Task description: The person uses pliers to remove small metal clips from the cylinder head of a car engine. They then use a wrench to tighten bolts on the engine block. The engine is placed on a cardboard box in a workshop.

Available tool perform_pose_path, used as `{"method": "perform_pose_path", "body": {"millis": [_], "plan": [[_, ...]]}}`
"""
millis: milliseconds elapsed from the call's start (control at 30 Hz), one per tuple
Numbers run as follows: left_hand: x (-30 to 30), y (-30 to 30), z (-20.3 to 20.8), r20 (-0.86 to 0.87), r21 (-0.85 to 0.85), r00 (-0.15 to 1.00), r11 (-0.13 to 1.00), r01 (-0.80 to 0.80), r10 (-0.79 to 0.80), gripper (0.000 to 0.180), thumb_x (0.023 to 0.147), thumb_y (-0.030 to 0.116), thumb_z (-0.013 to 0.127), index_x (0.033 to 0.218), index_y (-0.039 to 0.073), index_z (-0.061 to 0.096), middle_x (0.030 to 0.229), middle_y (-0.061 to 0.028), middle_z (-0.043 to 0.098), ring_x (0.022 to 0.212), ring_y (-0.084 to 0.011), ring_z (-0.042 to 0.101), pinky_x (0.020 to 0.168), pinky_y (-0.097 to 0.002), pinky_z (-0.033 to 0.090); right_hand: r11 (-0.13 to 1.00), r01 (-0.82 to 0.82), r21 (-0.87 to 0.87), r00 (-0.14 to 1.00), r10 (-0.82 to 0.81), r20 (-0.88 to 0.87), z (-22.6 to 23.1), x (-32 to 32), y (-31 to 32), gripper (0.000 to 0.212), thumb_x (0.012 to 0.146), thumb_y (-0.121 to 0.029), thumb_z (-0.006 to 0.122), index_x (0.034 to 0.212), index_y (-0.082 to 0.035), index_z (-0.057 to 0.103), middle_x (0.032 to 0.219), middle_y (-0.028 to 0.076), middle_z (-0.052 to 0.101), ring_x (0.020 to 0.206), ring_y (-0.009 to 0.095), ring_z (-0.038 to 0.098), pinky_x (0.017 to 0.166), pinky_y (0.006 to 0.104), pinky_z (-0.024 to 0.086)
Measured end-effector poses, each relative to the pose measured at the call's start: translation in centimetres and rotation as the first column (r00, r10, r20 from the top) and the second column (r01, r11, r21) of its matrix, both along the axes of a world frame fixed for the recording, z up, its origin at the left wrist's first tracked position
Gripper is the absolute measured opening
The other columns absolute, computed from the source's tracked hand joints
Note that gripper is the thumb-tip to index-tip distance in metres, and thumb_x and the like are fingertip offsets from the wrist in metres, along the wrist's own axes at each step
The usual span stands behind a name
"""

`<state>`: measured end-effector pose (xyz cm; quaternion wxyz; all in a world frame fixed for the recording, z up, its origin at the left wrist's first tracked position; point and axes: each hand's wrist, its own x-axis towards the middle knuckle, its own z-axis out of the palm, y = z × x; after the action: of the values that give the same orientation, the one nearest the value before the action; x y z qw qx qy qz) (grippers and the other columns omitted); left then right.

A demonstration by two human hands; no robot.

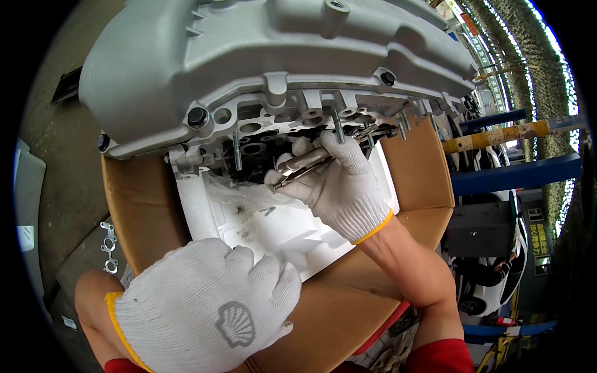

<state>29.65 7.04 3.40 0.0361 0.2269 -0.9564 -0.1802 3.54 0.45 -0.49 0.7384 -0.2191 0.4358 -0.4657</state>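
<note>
Silver locking pliers are gripped in my right hand, which wears a white knit glove with a yellow cuff. Their far end reaches in among the threaded studs along the lower edge of a grey metal engine; the jaws are partly hidden. Nearer to me, my left hand, in a matching glove, hovers over the front left of a cardboard box. Its back faces up, the fingers loosely bent and apart, with nothing visible in them. The palm is out of sight.
White foam with clear plastic film and a few small metal pieces lies inside the box. A metal gasket is on the floor at left. Blue and yellow bars and a white car stand at right.
</note>
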Motion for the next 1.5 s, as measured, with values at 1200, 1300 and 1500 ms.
{"method": "perform_pose_path", "body": {"millis": [1200,1300,1500], "plan": [[0.2,-0.8,0.9,-0.047,0.056,0.999,0.998,0.021,-0.018,0.044,0.088,0.054,0.079,0.102,0.014,0.067,0.086,0.0013,0.067,0.078,-0.0186,0.071,0.072,-0.0371,0.055,0.991,0.112,-0.073,0.9,-0.132,-0.416,-3.6,-1.3,0.2,0.034,0.102,-0.02,0.076,0.127,0.0,0.064,0.117,0.012,0.074,0.11,0.025,0.073,0.099,0.0433,0.063],[0.1,-0.6,0.5,-0.1,0.054,0.995,0.999,-0.003,0.008,0.044,0.088,0.054,0.079,0.103,0.015,0.068,0.087,0.0014,0.067,0.081,-0.0174,0.071,0.073,-0.0361,0.055,0.981,0.178,-0.083,0.797,-0.193,-0.572,-4.0,-1.9,-0.1,0.03,0.098,-0.015,0.078,0.121,-0.001,0.066,0.112,0.007,0.074,0.102,0.019,0.07,0.091,0.0373,0.059],[0.3,0.1,0.0,-0.044,0.121,0.999,0.992,-0.026,0.032,0.045,0.087,0.054,0.08,0.107,0.014,0.069,0.088,0.002,0.067,0.082,-0.0171,0.071,0.074,-0.0354,0.055,0.976,0.08,-0.203,0.647,-0.205,-0.734,-4.2,-3.0,-0.4,0.03,0.096,-0.012,0.079,0.12,0.0,0.066,0.108,0.007,0.074,0.098,0.015,0.069,0.083,0.0334,0.056]]}}
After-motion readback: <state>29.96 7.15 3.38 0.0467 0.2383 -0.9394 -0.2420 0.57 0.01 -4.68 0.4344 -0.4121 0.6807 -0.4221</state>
